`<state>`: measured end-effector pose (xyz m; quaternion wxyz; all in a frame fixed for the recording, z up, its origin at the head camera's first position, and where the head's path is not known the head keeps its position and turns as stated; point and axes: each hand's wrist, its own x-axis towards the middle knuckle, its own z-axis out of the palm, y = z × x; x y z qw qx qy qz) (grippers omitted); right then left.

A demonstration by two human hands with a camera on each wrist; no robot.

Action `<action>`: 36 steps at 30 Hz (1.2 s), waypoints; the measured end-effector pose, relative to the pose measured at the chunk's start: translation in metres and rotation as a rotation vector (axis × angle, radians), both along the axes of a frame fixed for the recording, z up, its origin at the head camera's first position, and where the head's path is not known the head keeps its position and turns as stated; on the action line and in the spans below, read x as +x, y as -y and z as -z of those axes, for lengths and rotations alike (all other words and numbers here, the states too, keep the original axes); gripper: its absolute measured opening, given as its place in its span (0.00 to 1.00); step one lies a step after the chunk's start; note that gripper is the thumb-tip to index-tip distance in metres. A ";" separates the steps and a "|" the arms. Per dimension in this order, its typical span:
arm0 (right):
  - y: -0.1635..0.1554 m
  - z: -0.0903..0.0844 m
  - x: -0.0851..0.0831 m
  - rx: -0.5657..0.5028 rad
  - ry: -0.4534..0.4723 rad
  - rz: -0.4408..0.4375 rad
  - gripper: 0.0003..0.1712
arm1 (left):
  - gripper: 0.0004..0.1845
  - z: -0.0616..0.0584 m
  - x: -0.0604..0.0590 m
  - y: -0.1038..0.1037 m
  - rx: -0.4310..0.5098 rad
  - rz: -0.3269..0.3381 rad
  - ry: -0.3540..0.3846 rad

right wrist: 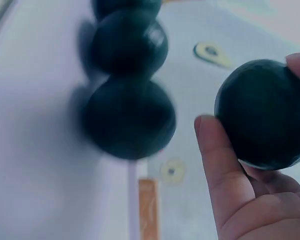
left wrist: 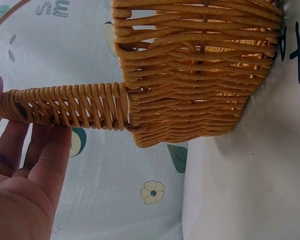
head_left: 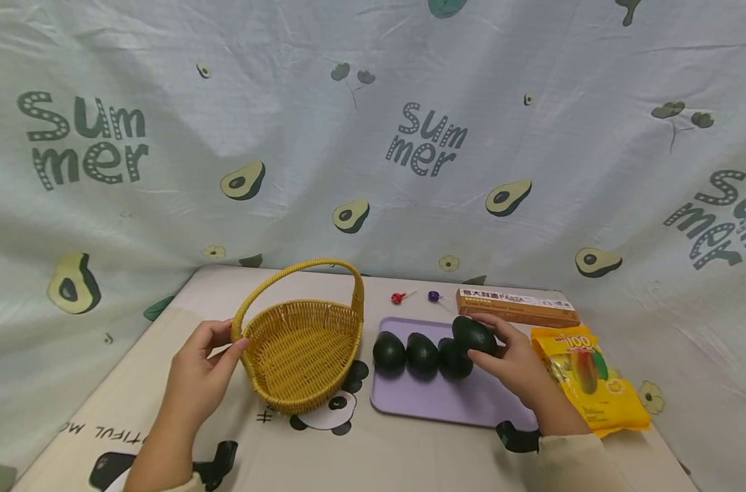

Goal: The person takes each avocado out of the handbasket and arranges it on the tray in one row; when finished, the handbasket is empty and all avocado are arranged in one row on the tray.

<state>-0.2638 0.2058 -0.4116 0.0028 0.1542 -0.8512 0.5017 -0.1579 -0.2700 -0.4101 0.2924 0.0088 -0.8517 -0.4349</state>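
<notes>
head / right hand: right hand grasps a dark avocado, lifted just above the far right of the purple tray
head / tray: three more avocados in a row on it, touching one another
head / left hand: left hand has thumb and fingers round the rim of the wicker basket where the handle joins, at its left side
head / basket: nothing in it, stands left of the tray, near but apart
head / rest: pasta box and two lollipops far of the tray, yellow snack bag right of it
left wrist: fingers sit under the handle, basket tilted in this view; interior not visible here
right wrist: fingertips wrap the held avocado, tray fruit blurred behind
risk: smooth round fruit in a fingertip hold could slip and knock the row rolling off the tray
risk 2: basket is light, likely to tip or slide if the left hand lets go
</notes>
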 end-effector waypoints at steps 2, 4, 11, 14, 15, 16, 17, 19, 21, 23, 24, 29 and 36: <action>-0.009 0.005 0.000 0.029 -0.013 0.033 0.36 | 0.14 -0.001 0.000 0.001 0.001 0.000 -0.001; -0.015 0.007 0.001 0.077 -0.017 0.065 0.34 | 0.14 -0.002 0.000 0.001 0.002 -0.001 -0.003; -0.025 0.019 0.000 0.176 0.045 0.140 0.38 | 0.13 -0.003 0.002 0.003 0.003 0.002 -0.005; -0.027 0.025 -0.003 0.220 0.081 0.172 0.42 | 0.13 -0.003 0.002 0.003 0.003 0.000 -0.001; -0.028 0.028 -0.004 0.240 0.092 0.180 0.43 | 0.13 -0.003 0.003 0.003 0.003 -0.002 0.002; -0.029 0.030 -0.005 0.259 0.102 0.182 0.43 | 0.13 -0.003 0.003 0.003 0.004 -0.003 0.005; -0.030 0.033 -0.006 0.277 0.114 0.184 0.43 | 0.13 -0.003 0.003 0.003 0.005 -0.005 0.007; -0.031 0.038 -0.006 0.310 0.126 0.179 0.43 | 0.13 -0.003 0.004 0.003 0.006 -0.008 0.012; -0.031 0.041 -0.007 0.323 0.134 0.174 0.43 | 0.13 -0.003 0.004 0.003 0.004 -0.013 0.015; -0.031 0.043 -0.007 0.319 0.136 0.169 0.43 | 0.14 -0.002 0.004 0.003 0.004 -0.014 0.013; -0.031 0.044 -0.007 0.316 0.135 0.165 0.43 | 0.14 -0.002 0.004 0.003 0.004 -0.015 0.011; -0.029 0.045 -0.006 0.317 0.145 0.160 0.45 | 0.14 -0.001 0.003 0.004 0.002 -0.022 0.004; -0.028 0.045 -0.003 0.315 0.157 0.159 0.46 | 0.14 0.000 0.002 0.004 -0.001 -0.023 0.008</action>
